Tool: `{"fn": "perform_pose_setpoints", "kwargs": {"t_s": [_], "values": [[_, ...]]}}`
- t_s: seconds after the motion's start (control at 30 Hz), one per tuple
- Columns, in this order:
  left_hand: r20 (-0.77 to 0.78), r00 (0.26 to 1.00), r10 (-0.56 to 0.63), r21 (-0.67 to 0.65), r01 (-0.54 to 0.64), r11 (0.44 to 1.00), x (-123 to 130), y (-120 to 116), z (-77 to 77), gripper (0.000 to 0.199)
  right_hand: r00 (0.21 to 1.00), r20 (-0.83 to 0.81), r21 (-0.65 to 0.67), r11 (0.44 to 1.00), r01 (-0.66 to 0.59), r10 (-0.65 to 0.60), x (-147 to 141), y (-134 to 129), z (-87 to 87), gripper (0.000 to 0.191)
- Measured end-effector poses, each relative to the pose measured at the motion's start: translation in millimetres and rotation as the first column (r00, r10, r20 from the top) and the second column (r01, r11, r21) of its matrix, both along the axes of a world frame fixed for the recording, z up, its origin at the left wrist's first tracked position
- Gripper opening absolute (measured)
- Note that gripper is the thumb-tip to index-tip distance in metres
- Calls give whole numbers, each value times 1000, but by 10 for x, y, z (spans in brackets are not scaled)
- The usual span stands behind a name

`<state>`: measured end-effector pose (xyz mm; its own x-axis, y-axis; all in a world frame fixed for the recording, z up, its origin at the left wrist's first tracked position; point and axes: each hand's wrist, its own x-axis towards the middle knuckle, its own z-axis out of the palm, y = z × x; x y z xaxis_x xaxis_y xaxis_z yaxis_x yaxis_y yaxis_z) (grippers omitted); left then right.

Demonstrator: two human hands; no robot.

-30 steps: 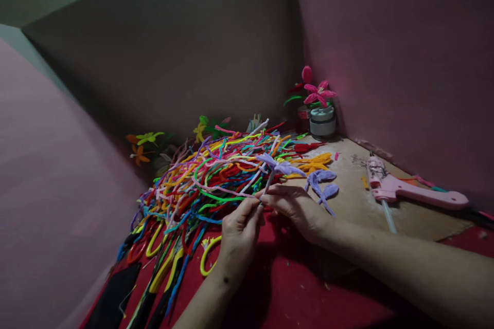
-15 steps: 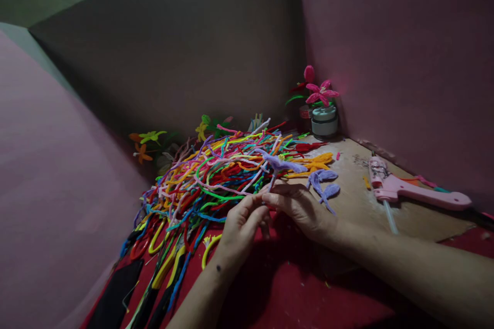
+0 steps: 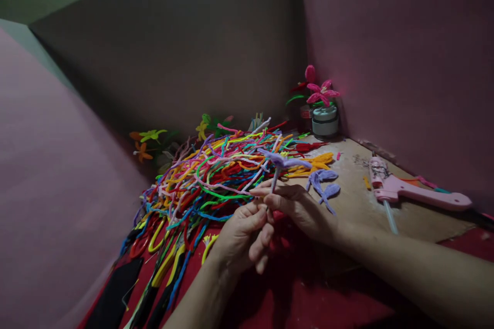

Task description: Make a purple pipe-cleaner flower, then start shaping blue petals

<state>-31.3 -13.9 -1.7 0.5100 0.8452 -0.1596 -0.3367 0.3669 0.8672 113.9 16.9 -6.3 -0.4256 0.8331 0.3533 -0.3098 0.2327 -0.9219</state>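
Note:
A purple pipe-cleaner flower [image 3: 281, 161] stands upright above my fingers, its petals spread out over a thin stem. My right hand [image 3: 299, 209] pinches the stem below the petals. Just under that, my left hand [image 3: 247, 234] closes thumb and forefinger on the lower end of the stem, its other fingers curled loosely. Loose purple petals [image 3: 324, 185] lie on the board right behind my right hand. To the left is a large tangled heap of coloured pipe cleaners [image 3: 219, 169].
A pink glue gun [image 3: 393, 187] rests on the brown board [image 3: 349, 221] at right. Yellow-handled pliers [image 3: 170, 272] and a black flat object [image 3: 113, 298] lie front left. At the back stands a small pot [image 3: 324, 123] with a pink flower [image 3: 323, 93]; orange petals [image 3: 316, 162] lie nearer.
The flower has shifted slightly to the right. My left hand has turned and moved a little lower, and its lower fingers now show more.

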Motion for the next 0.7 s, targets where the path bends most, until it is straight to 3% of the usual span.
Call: {"fn": "perform_pose_setpoints", "kwargs": {"t_s": [0.07,0.13,0.2,0.27,0.37,0.57,0.7], "values": [[38,998,-59,-30,60,998,-23,10,-30,17,1000,-12,-1,1000,12,-12,-10,-13,2,23],[-55,997,-58,33,60,998,-17,7,-21,24,999,-32,-62,998,23,-25,-24,-30,-12,23],[-242,970,38,166,3,986,22,-11,30,27,999,-35,-147,989,4,-9,-33,-44,-32,26],[-383,902,198,294,-84,952,77,-36,98,18,1000,-25,-202,979,-15,10,-33,-52,-44,30],[-415,855,313,344,-171,923,131,-60,157,17,1000,-30,-200,980,4,-10,-20,-54,-33,30],[-218,965,144,183,-105,978,32,1,48,30,999,-20,-211,976,-54,50,-15,-87,30,35],[-100,995,25,183,-6,983,-24,27,-17,41,995,-29,-166,982,-94,90,-13,-133,37,32]]}}
